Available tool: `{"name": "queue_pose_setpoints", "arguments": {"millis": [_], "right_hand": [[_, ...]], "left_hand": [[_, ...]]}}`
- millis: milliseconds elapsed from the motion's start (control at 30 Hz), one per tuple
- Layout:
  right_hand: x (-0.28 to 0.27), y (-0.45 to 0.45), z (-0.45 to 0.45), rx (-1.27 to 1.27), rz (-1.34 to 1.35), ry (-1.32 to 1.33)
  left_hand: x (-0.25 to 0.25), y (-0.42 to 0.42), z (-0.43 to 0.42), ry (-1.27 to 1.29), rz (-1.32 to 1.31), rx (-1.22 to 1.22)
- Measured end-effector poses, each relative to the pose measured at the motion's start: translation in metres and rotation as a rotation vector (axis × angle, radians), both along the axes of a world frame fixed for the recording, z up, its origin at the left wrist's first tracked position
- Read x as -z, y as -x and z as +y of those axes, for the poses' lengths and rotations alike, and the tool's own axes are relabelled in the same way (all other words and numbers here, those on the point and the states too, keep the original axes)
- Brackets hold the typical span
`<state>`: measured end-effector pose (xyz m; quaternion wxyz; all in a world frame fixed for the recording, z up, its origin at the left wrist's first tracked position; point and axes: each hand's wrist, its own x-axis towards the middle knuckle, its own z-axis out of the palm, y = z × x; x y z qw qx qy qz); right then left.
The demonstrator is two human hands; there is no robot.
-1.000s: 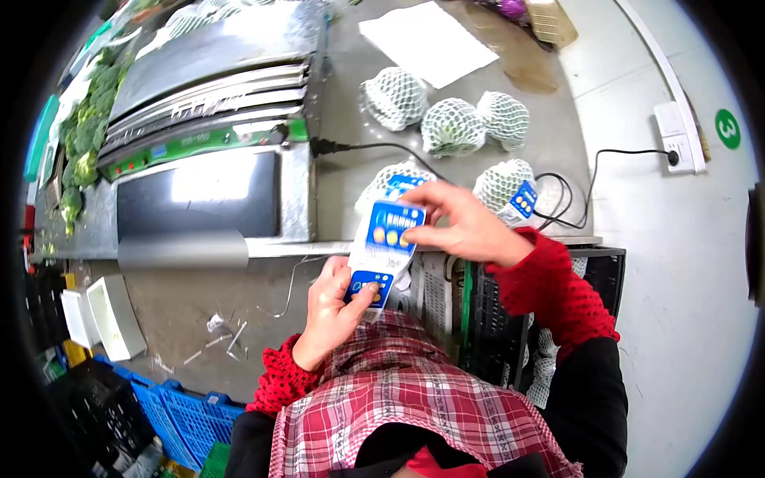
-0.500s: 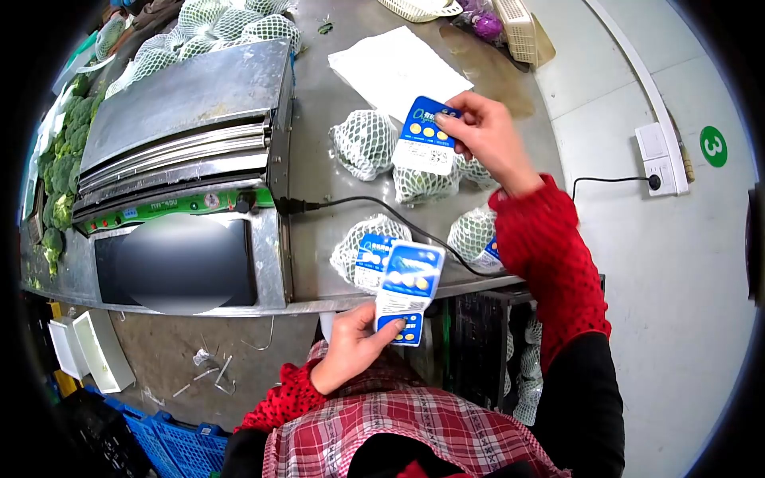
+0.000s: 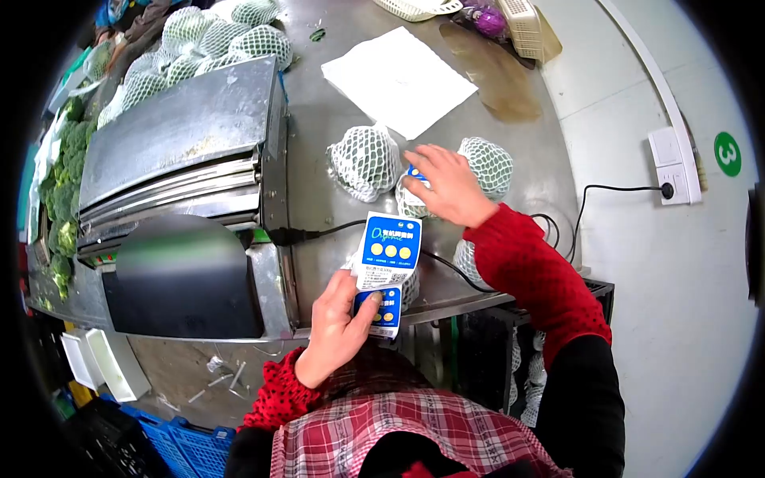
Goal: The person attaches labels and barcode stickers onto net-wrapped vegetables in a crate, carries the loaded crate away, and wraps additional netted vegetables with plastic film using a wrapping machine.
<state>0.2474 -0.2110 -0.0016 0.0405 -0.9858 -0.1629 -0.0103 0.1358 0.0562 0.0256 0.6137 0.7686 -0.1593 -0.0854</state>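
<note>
My left hand (image 3: 331, 325) pinches a strip of blue and white labels (image 3: 390, 245) near the table's front edge. Behind that strip a net-wrapped green vegetable (image 3: 410, 291) is mostly hidden. Farther up, my right hand (image 3: 453, 188) lies with fingers spread over another label (image 3: 415, 174), on a net-wrapped vegetable (image 3: 409, 209) largely covered by the hand. To its left sits a vegetable in white netting (image 3: 364, 163), and to its right another netted one (image 3: 488, 166). One more (image 3: 465, 260) shows partly below my right wrist.
A metal sealing machine (image 3: 179, 151) stands at left, its black cord (image 3: 335, 229) crossing the table. Netted vegetables (image 3: 215, 44) are heaped behind it, with loose broccoli (image 3: 68, 183) beside it. A white sheet (image 3: 398, 80) lies at the back. A wall socket (image 3: 672, 171) is at right.
My right hand has moved down and left, bringing its label onto a netted vegetable, and its pinch has opened. My left hand has shifted slightly left and up with the strip.
</note>
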Motion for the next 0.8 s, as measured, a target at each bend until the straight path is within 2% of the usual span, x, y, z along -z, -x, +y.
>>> {"name": "queue_pose_setpoints", "arguments": {"millis": [67,100,133,167,267,300,333,367,400,467,533,567,600,633,700,733,800], "right_hand": [[-0.054,0.020,0.003,-0.020,0.245,-0.661],[-0.094,0.036,0.015,0.139,0.692,-0.828],[-0.082,0.054,0.016,0.084,0.700,-1.001],[-0.078,0.066,0.015,0.123,0.677,-1.036],[-0.087,0.091,0.013,0.165,0.642,-1.115],[-0.083,0.100,0.017,0.132,0.446,-1.159],[-0.088,0.105,0.016,0.052,0.253,-1.026],[-0.088,0.108,0.012,-0.001,0.136,-0.929],[-0.088,0.110,0.006,-0.055,0.023,-0.827],[-0.098,0.100,-0.013,0.062,-0.043,-0.851],[-0.118,0.063,-0.053,0.446,0.000,-1.073],[-0.114,0.035,-0.074,0.505,-0.074,-1.143],[-0.103,0.012,-0.095,0.565,-0.145,-1.210],[-0.075,-0.003,-0.119,0.563,-0.148,-1.208],[-0.009,-0.024,-0.158,0.566,-0.114,-0.858],[-0.004,-0.020,-0.152,0.582,-0.131,-0.446],[-0.009,-0.015,-0.139,0.607,-0.057,-0.183]], "left_hand": [[-0.001,-0.006,-0.008,-0.034,-0.024,0.022],[-0.002,-0.008,-0.013,-0.029,-0.023,0.042],[-0.005,-0.012,-0.018,-0.128,-0.204,0.024],[-0.008,-0.017,-0.023,-0.221,-0.389,0.000],[-0.018,-0.028,-0.040,-0.293,-0.673,-0.035],[-0.011,-0.024,-0.041,-0.125,-0.433,0.082],[-0.006,-0.021,-0.043,0.038,-0.191,0.198],[-0.004,-0.016,-0.050,0.127,-0.009,0.143],[-0.001,-0.005,-0.061,0.130,-0.013,0.153],[0.008,0.019,-0.083,0.291,0.295,0.145],[0.022,0.035,-0.090,0.207,0.312,0.243],[0.028,0.032,-0.085,0.105,0.263,0.310],[0.026,0.029,-0.083,0.120,0.219,0.304],[0.019,0.026,-0.081,0.198,0.282,0.264],[0.007,0.017,-0.072,0.284,0.345,0.229],[0.005,0.010,-0.067,0.249,0.238,0.251],[-0.010,-0.001,-0.057,0.175,0.125,0.270]]}}
